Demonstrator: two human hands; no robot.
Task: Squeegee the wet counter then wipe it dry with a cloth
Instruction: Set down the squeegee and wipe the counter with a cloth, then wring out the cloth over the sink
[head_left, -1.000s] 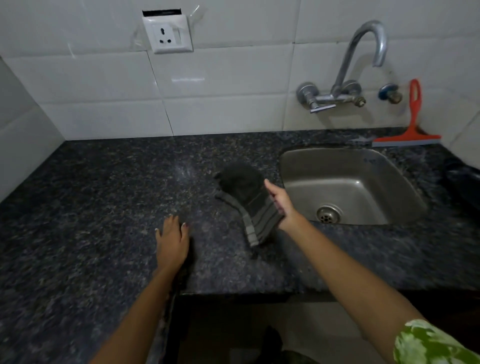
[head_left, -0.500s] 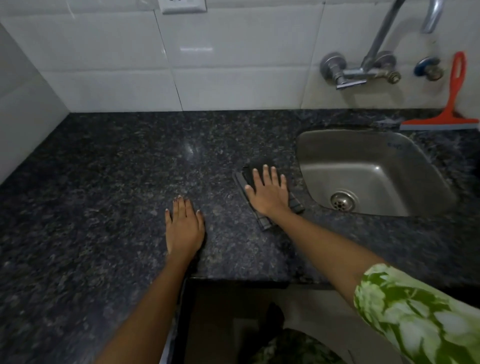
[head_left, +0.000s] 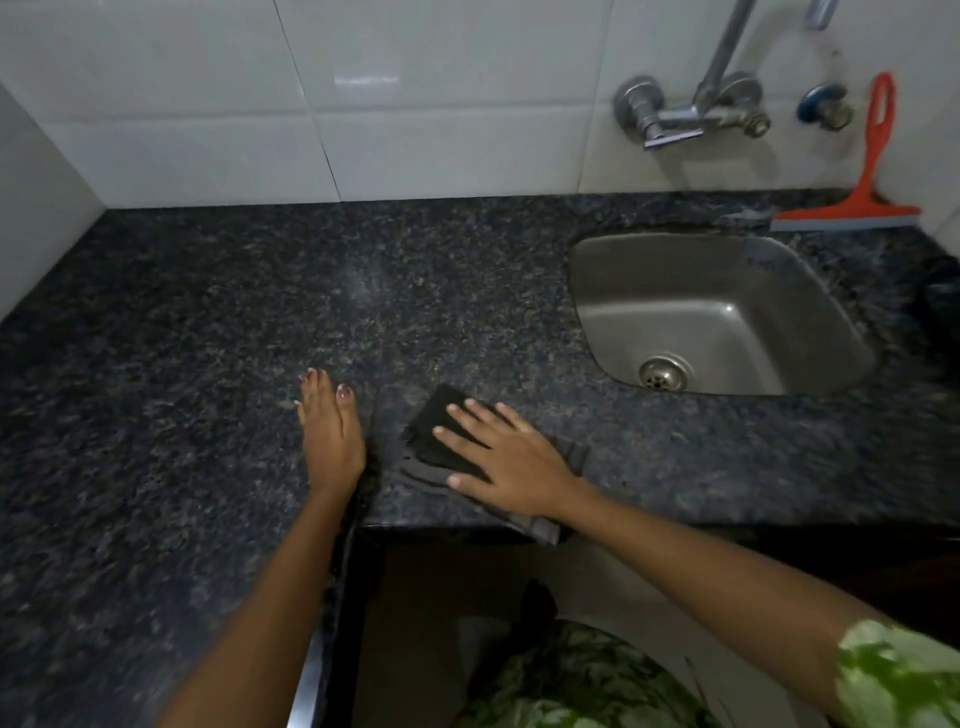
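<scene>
Two hands lie flat on the dark granite counter (head_left: 182, 322), and only the right hand (head_left: 511, 462) is working. Its fingers are straight and spread, pressing down on the dark cloth (head_left: 441, 431) without curling round it; the cloth sits directly under the palm and fingers, with a dark portion showing past the fingertips toward the left hand and a grey striped end trailing behind the wrist to the counter's front edge. So the cloth's long axis runs roughly along the line of the fingers, slanting from the front edge up and to the left.

Beside the fingertips of the right hand, just apart from the cloth, the left hand (head_left: 330, 431) rests on the stone with fingers straight and together, holding nothing — a brace, by the look of it. The unwiped stretch of counter lies beyond and to the left of both sets of fingertips, so I judge the next stroke goes that way. Behind the sink (head_left: 587, 291), well away from either hand, the red squeegee (head_left: 862, 208) leans against the wall tiles.

Half a second ago the cloth and right hand were nearer the sink — now they have slid toward the front edge and closer to the left hand.
</scene>
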